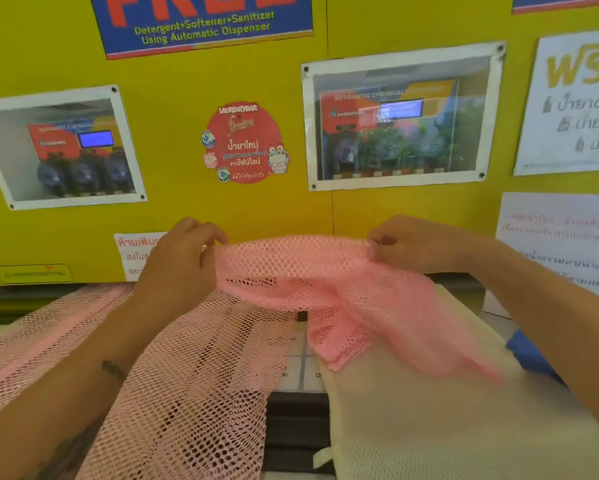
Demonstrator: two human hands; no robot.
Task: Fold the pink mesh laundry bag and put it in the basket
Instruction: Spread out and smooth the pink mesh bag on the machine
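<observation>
Nearest the lens: two bare forearms entering from the lower corners, the left one bearing dark tattoo marks. Beneath the left forearm a large pale-pink open-weave mesh sheet (173, 393) lies spread flat over the counter (298, 410), reaching the bottom edge of view. Beneath the right forearm a cream fine-mesh fabric bag (447, 420) lies flat, with a short cream tab at its lower left edge. Between the two fabrics a dark strip of counter and a pale panel with small print show through. The pink mesh laundry bag (312, 271) is held in the air above these, stretched roughly level between both hands. Left hand (180, 258): fingers curled, thumb and fingertips pinched on the bag's left upper edge. Right hand (412, 244): clenched on the bag's right upper edge, knuckles toward the wall. The bag's lower part sags and hangs bunched toward the right, its blurred end over the cream bag; contact there cannot be told. A blue object (530, 355) shows at the right, partly hidden by the right forearm. Behind: a yellow wall panel (256, 209) with two framed clear windows onto dispenser units, a round red sticker (244, 142), a blue-and-red "FREE" sign (204, 22), and white paper notices at right.
</observation>
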